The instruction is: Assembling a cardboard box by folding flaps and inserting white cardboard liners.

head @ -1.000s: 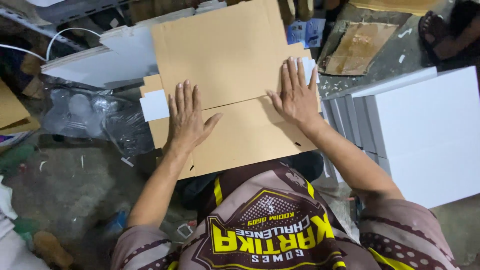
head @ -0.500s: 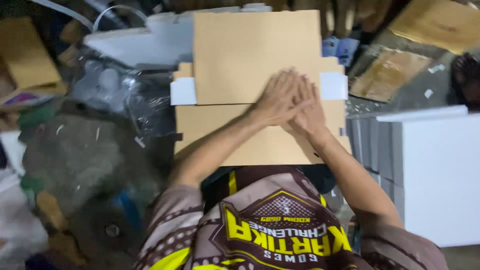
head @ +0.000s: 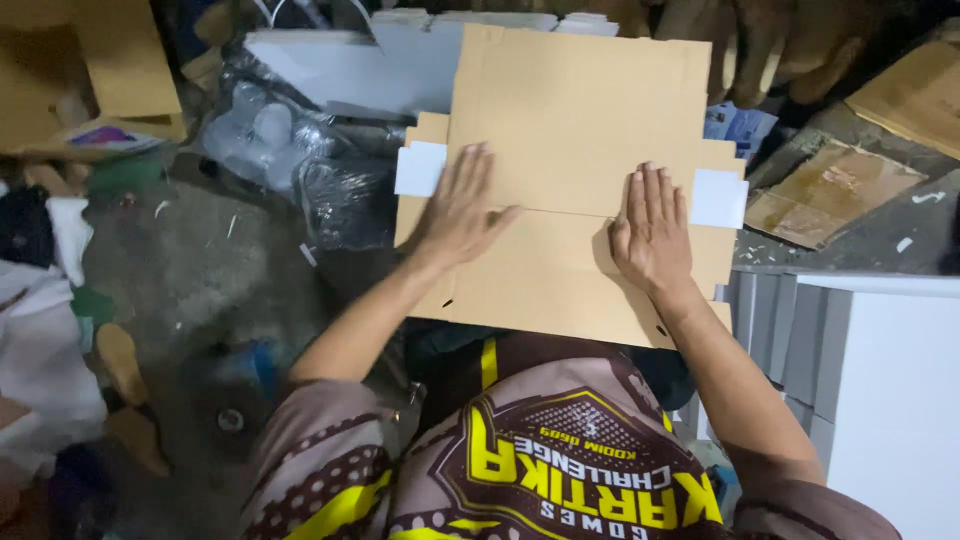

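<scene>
Hands, left (head: 462,205) and right (head: 652,232), spread flat on folded cardboard box blank (head: 570,130); press evenly along the crease toward 3 and 9 o'clock.

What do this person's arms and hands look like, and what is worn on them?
Both hands, left hand and right hand, are bare: no gloves, rings or watch visible. Forearms are uncovered. Short brown sleeves with pale dotted patterning and yellow accents end near the elbows.

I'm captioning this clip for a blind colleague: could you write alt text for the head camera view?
Seen from above, a person presses both palms flat on a brown, flat-folded cardboard box blank on their lap, the left hand and the right hand spread apart along its fold line. White cardboard tabs stick out at its sides, and a stack of white boards stands at right.
</scene>
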